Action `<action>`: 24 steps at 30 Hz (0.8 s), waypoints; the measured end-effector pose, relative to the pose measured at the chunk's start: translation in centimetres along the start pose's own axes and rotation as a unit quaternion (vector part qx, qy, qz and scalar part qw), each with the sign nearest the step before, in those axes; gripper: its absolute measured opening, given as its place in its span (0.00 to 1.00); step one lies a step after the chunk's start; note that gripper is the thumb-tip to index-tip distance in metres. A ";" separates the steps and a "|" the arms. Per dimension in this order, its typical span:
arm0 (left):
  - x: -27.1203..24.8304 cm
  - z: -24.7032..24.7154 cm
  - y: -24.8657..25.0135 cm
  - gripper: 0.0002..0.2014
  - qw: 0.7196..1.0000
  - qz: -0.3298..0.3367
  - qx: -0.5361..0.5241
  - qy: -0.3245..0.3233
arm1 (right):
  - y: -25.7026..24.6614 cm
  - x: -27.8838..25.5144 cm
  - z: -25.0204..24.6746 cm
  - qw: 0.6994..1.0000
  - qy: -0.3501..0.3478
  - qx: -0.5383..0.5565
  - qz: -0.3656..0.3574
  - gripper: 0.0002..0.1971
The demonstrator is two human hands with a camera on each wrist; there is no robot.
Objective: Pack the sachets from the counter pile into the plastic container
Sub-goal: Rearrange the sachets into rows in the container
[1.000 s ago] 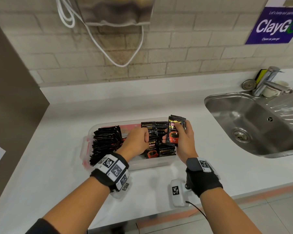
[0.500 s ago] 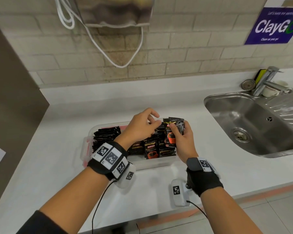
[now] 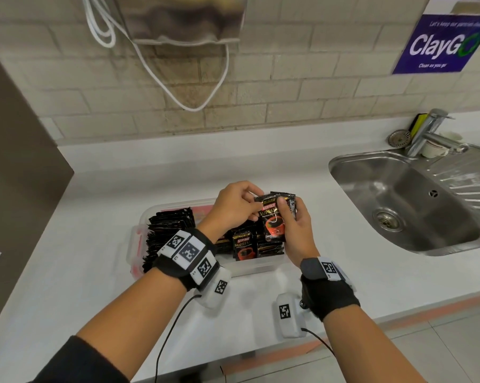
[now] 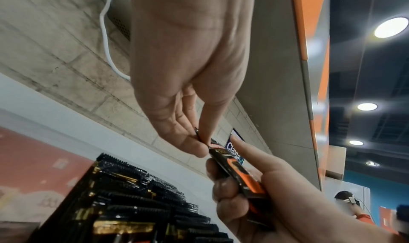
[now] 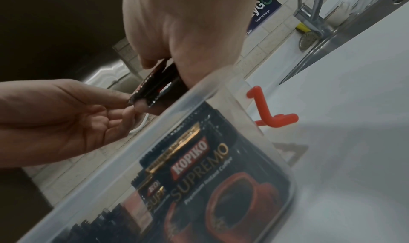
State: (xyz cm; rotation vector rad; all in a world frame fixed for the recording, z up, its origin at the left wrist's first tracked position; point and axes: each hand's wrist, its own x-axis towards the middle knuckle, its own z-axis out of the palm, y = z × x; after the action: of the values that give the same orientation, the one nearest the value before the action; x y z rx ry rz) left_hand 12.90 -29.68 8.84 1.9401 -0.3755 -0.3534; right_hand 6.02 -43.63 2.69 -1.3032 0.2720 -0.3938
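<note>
A clear plastic container [image 3: 135, 244] with red clips sits on the white counter, holding a standing row of black sachets [image 3: 169, 230] at its left and flat ones [image 3: 243, 246] at its right. Just above its right end, my right hand [image 3: 288, 217] grips a small stack of black coffee sachets [image 3: 272, 225] upright, thumb across the front. My left hand [image 3: 250, 200] pinches the top left corner of the front sachet. The left wrist view shows that pinch on the sachet edge [image 4: 200, 136]. In the right wrist view, the held sachets [image 5: 157, 86] hang above the container wall [image 5: 221, 93].
A steel sink [image 3: 399, 205] with a tap [image 3: 426, 131] lies to the right. A white cable [image 3: 178, 87] hangs on the tiled wall behind. A brown panel [image 3: 18, 161] bounds the counter's left side. Bare counter surrounds the container.
My left hand has lifted out of the container and come to the stack in my right hand, where it now pinches the front sachet's corner. The right hand has stayed nearly still.
</note>
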 end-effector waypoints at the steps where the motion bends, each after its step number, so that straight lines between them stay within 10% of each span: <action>1: 0.0 -0.3 -0.1 0.11 1.000 -0.004 -0.002 0.003 | 0.1 0.1 -0.1 1.000 0.003 0.008 0.006 0.17; 12: -1.1 -5.3 -2.6 0.10 0.998 -0.026 0.009 0.059 | 0.5 0.6 -0.5 0.999 0.028 0.021 0.023 0.12; 24: -2.5 -1.1 -4.4 0.11 0.970 -0.010 0.237 -0.055 | 0.1 0.4 -0.3 0.999 0.010 0.030 0.020 0.09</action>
State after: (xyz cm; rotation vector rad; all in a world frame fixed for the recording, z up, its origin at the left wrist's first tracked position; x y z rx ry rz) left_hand 11.47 -26.06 5.34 2.3970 -0.5518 -0.4121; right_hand 6.27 -44.03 2.48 -1.2343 0.2997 -0.3784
